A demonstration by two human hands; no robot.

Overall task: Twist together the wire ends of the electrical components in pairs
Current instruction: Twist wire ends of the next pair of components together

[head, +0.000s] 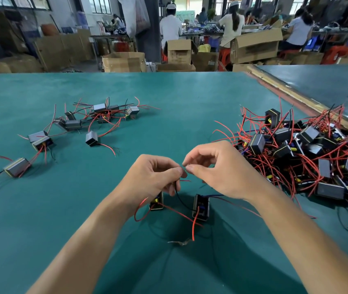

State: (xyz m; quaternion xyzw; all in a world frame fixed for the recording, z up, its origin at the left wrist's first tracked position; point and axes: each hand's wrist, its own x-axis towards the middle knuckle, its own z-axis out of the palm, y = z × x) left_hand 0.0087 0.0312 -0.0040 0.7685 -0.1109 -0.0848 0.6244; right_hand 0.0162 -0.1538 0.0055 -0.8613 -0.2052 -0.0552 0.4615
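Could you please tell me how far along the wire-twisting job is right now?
Done, apparently: the scattered components on the left, though their joints are too small to confirm. In hand: the left hand and right hand pinch wire ends together above two components. Left: the large tangled pile on the right.

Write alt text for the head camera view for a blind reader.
The left hand and right hand pinch wire ends together above a green table, over two black components. A tangled pile of components with red wires lies to the right, a scattered group to the left.
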